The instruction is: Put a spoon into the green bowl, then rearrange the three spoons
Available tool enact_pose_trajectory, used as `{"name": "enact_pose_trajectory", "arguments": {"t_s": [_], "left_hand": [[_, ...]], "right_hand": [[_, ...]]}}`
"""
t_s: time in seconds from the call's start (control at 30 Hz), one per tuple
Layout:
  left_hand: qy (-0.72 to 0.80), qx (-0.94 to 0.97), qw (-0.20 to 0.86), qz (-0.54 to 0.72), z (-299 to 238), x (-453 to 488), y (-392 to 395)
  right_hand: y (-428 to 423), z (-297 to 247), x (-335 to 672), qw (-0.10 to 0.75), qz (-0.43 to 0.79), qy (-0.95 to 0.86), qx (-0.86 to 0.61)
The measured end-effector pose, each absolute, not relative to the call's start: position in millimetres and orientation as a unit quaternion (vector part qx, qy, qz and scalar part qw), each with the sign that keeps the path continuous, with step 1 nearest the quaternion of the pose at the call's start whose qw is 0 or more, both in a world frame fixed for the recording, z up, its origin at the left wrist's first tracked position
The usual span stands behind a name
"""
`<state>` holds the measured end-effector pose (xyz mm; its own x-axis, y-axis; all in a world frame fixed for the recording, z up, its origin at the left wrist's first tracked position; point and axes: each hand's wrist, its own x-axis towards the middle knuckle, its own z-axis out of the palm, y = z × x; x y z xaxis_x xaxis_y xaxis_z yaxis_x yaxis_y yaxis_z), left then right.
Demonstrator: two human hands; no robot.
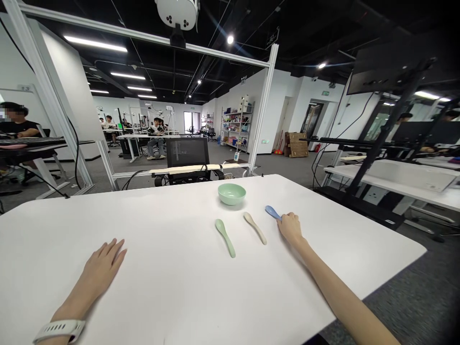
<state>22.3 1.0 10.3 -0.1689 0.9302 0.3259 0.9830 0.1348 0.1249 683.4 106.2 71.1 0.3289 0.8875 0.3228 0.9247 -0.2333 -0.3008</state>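
Observation:
My right hand is closed around the handle of a blue spoon, whose bowl end points toward the back left. Left of it, a cream spoon lies on the white table. Further left rests a green spoon, also with its handle toward me. Behind the spoons stands a green bowl, upright. My left hand lies palm down on the left part of the table with fingers stretched out, holding nothing. A pale watch strap is on that wrist.
The white table has rounded far corners. Past its far edge stand a black mesh chair and a metal frame. A black monitor stand rises at the right. Several people sit at desks in the background.

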Motion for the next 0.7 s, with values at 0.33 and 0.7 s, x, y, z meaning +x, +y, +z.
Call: {"name": "enact_pose_trajectory", "arguments": {"t_s": [0.33,0.7], "left_hand": [[-0.747,-0.639,0.088,-0.159,13.2,23.2,0.6],[-0.748,-0.643,0.079,-0.144,12.1,20.9,3.9]], "right_hand": [[56.7,64.6,543.3,0.296,0.152,-0.726,-0.602],[58.8,87.4,561.6,0.317,0.080,-0.690,-0.646]]}}
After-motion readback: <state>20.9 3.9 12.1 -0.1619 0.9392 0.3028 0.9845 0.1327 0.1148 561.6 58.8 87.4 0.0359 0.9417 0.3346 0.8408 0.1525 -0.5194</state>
